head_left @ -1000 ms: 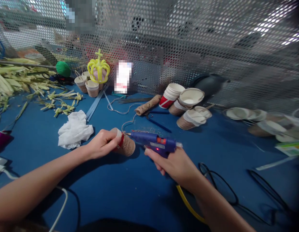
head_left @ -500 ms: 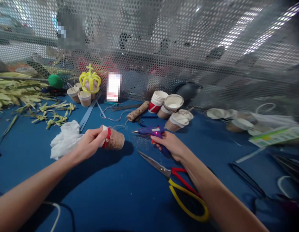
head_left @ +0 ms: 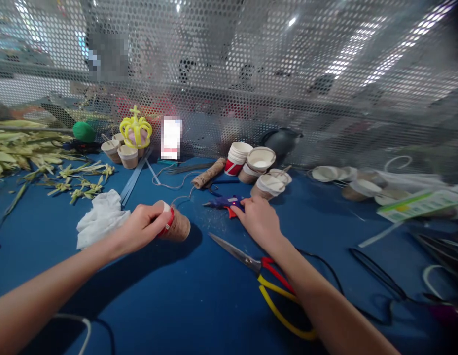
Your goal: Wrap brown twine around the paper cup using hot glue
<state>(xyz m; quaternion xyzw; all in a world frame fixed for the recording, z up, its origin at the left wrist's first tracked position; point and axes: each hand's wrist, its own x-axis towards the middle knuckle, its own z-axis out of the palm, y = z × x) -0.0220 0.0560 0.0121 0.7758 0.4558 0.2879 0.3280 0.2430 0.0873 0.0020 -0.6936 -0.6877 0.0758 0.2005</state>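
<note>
My left hand (head_left: 145, 226) grips the rim end of a paper cup (head_left: 180, 227), which is tilted on its side, with brown twine around its lower part and a red band near the rim. Over the purple glue gun (head_left: 229, 201) lies my right hand (head_left: 259, 217), its fingers curled at the body and partly hidden; the gun's nozzle points left. Scissors (head_left: 247, 261) with red and yellow handles rest below, partly under my right forearm. A twine roll (head_left: 210, 173) lies behind the glue gun, its loose strand running left and toward the cup.
Crumpled white tissue (head_left: 101, 219) sits beside my left wrist. Farther back are a yellow crown (head_left: 135, 129), several cups (head_left: 261, 160), a green ball (head_left: 84, 132) and dried leaves (head_left: 21, 145). Black cable (head_left: 376, 276) lies at right, before a perforated metal screen (head_left: 214, 59).
The glue gun has turned flatter and my right hand now lies over its top. The cup in my left hand has tipped slightly. The view has shifted a little.
</note>
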